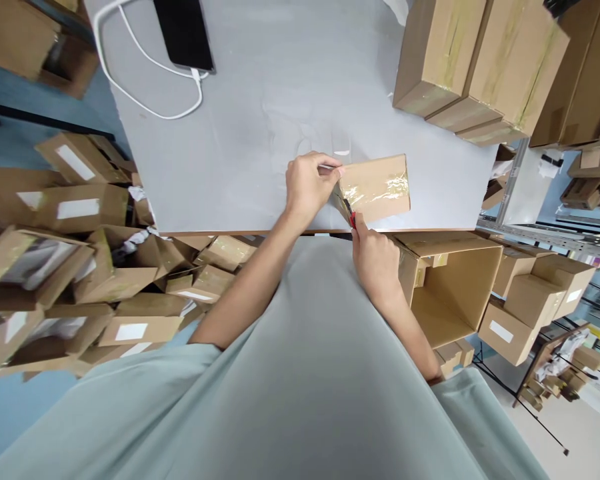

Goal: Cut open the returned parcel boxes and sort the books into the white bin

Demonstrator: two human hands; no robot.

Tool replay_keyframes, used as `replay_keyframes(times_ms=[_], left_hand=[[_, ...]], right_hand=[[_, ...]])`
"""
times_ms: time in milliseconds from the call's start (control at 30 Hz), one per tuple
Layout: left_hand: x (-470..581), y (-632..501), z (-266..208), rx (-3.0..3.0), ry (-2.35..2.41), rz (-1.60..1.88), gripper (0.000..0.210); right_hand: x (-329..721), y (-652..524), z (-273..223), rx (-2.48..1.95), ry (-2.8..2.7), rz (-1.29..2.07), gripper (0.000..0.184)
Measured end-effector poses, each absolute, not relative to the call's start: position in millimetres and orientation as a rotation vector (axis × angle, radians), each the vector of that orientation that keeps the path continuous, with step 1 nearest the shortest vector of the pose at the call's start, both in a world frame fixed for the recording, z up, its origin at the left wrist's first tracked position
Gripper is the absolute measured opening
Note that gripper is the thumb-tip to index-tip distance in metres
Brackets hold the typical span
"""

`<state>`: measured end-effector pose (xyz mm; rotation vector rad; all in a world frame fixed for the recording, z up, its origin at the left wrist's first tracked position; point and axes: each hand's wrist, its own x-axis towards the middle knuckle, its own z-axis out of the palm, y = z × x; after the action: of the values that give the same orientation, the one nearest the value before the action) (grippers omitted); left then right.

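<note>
A small cardboard box (pixel 375 185) with shiny clear tape across it lies near the front edge of the table. My left hand (pixel 307 183) is closed at the box's left end, thumb and fingers pinching its far left corner. In my right hand (pixel 375 257) is a box cutter (pixel 352 215) with a red and black handle, gripped in closed fingers. Its tip meets the near left edge of the box, by the taped side. The blade itself is too small to make out.
On the grey table (pixel 220 160) lie a black phone (pixel 185 33) and its white cable (pixel 155 115). Taped cartons (pixel 480 60) stand at the back right. An open large carton (pixel 450 287) is below the right edge; opened boxes (pixel 115 267) pile up on the left.
</note>
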<state>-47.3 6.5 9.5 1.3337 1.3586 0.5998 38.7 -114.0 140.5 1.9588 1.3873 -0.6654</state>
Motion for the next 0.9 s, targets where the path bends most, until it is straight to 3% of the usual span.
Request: replay_keyframes(times_ms=[900], left_hand=[[-45.1, 7.5, 5.3, 1.334, 1.342, 0.570, 0.017]], right_hand=[[54.3, -116.9, 144.4, 2.135, 1.444, -0.679, 0.058]])
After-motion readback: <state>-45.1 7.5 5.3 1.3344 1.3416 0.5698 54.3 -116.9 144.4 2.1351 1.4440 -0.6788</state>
